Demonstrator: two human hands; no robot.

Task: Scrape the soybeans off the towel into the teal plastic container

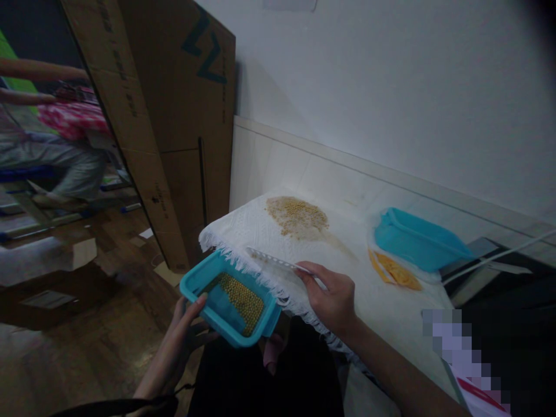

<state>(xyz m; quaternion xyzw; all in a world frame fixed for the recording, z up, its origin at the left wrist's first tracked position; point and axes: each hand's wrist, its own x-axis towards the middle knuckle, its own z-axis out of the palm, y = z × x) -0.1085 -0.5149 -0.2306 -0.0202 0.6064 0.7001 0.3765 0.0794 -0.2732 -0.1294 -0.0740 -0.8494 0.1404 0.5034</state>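
My left hand (185, 327) grips a blue plastic container (191, 285) at its near left edge, thumb over the rim. Round yellowish beans (243, 295) lie bunched toward its right side. The container is held at the fringed edge of a white cloth (237, 229). My right hand (330, 294) is closed on one end of a thin white slotted piece (275, 259) with a row of holes; its exact kind is unclear. That piece hovers or rests near the cloth's edge, beside the container. Farther back, loose beans (299, 214) are spread on the cloth.
A second blue container (417, 237) stands at the right, beside a clear bag with orange-yellow contents (397, 272). A white cable (499, 255) crosses there. A tall cardboard box (174, 116) borders the table's left side. Another person's arm (41, 69) shows at far left.
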